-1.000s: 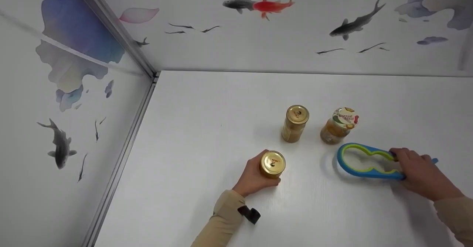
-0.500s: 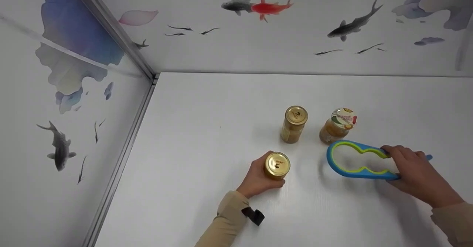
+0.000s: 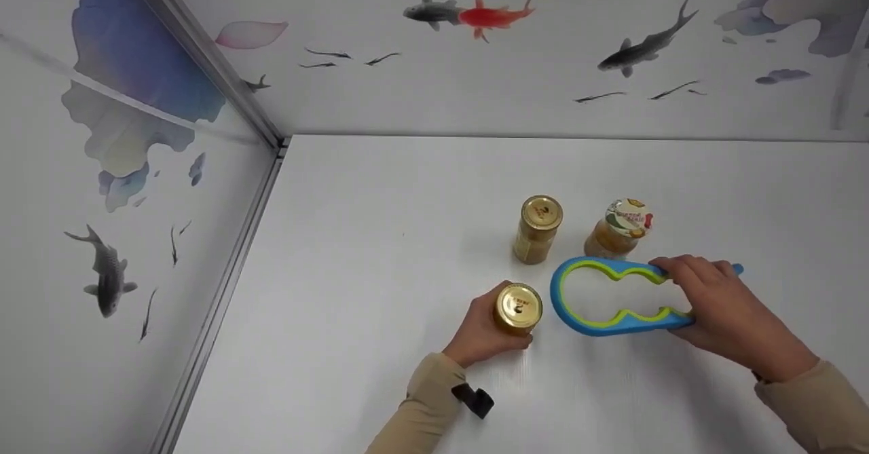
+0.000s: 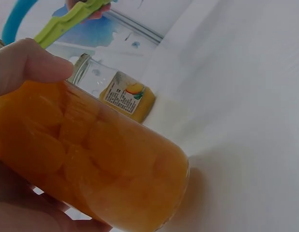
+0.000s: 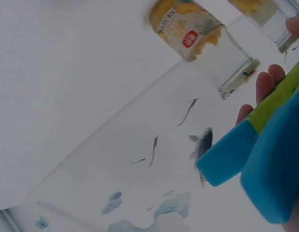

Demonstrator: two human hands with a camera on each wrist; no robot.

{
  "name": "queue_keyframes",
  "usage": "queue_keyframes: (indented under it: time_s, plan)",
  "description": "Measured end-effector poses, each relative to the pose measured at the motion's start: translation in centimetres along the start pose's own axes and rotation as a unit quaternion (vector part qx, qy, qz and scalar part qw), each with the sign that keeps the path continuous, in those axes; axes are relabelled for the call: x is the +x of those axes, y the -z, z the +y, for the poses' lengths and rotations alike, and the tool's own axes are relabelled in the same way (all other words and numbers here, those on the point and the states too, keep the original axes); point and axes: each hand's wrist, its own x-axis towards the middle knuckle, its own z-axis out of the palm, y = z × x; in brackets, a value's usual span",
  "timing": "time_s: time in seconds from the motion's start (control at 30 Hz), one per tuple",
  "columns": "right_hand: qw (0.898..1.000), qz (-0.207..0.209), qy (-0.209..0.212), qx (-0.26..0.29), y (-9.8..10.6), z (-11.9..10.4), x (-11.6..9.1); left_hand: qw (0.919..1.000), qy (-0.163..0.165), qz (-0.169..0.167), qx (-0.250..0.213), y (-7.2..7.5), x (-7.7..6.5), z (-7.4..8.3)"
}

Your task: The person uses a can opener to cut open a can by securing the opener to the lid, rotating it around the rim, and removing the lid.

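Note:
My left hand (image 3: 482, 335) grips a glass jar (image 4: 101, 154) with a gold lid, fingers and thumb wrapped round its side. Orange fruit pieces fill that jar in the left wrist view. In my right hand (image 3: 730, 315) is a blue jar opener (image 3: 589, 329) with a wavy lime-green inner edge, held by its handle end. Its rounded loop lies just right of the gold lid in the head view, apart from it. Blue handle ends (image 5: 229, 154) stick out past my right fingers in the right wrist view.
Behind my hands stand two more jars: a gold-lidded one (image 3: 538, 230) and, to its right, a jar with a patterned lid (image 3: 621, 227). The white table (image 3: 366, 237) meets a back wall (image 3: 475, 81) and a left wall (image 3: 41, 237), both printed with fish.
My right hand has brought the jar opener leftward, close to the held jar. My left hand and its jar have shifted slightly right. The two other jars stay put.

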Motion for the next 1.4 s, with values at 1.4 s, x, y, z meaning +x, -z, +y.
queue_keyframes:
  time_s: [1.4]
  plan:
    - [0.996, 0.002, 0.092, -0.015, -2.6, -5.1, 3.2, 0.9902, 0.045, -0.042, 0.125, -3.9, 2.8, 1.6]
